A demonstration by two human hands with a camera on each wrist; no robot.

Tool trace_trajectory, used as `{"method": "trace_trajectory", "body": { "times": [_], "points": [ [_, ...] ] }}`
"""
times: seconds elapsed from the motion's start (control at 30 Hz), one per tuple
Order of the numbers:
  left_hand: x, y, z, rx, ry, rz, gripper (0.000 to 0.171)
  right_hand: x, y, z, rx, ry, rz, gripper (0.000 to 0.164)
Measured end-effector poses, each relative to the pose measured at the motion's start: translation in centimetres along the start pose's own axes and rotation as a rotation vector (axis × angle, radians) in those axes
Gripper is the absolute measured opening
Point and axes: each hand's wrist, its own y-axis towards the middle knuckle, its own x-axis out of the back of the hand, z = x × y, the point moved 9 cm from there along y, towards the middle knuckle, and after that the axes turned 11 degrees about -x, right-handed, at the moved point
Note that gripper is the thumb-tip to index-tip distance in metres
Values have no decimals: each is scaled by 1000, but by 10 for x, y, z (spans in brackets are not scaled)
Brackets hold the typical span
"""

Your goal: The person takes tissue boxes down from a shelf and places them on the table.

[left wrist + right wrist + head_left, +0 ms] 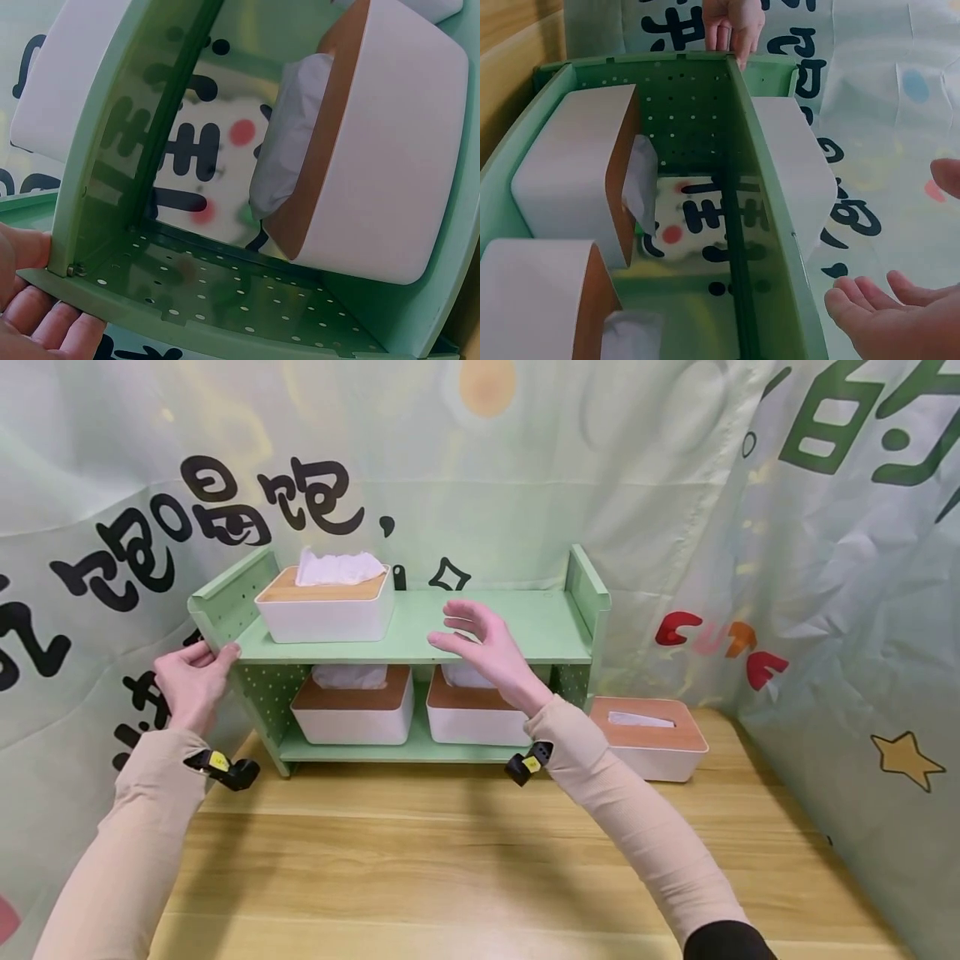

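A two-tier green shelf (555, 618) stands on the table. My left hand (193, 685) grips its left side panel where the upper board joins; in the left wrist view the thumb lies above the board and the fingers (56, 328) curl against the panel. Over the upper board, my right hand (491, 647) is raised with fingers extended, holding nothing. To its left sits a white tissue box (326, 620) with a wooden lid and tissue sticking out. Two similar boxes, a left one (352, 728) and a right one (472, 728), occupy the lower tier, the latter partly hidden by my right hand.
Another tissue box (652, 764) stands on the wooden table (360, 860), beside the shelf's right side and partly behind my right forearm. A printed fabric backdrop (637, 527) hangs behind and along both sides.
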Motion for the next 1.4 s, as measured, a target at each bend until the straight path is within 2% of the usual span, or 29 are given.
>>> {"method": "trace_trajectory", "body": {
  "times": [0.33,0.5,0.93,1.2,1.33,1.4],
  "points": [
    [0,1,1,8,0,1,54,-26,33,-4,-128,-75,88,86],
    [-1,1,0,10,0,8,54,-39,47,-2,-168,-75,105,96],
    [0,1,1,24,-4,3,54,-63,90,-2,-230,-75,71,104],
    [0,0,2,28,13,8,54,-76,106,-2,-213,-35,57,88],
    [0,0,1,21,-3,7,54,-78,113,-3,-213,-49,39,90],
    [1,0,1,19,-1,5,54,-79,115,-3,-219,-64,36,97]
  ]
}}
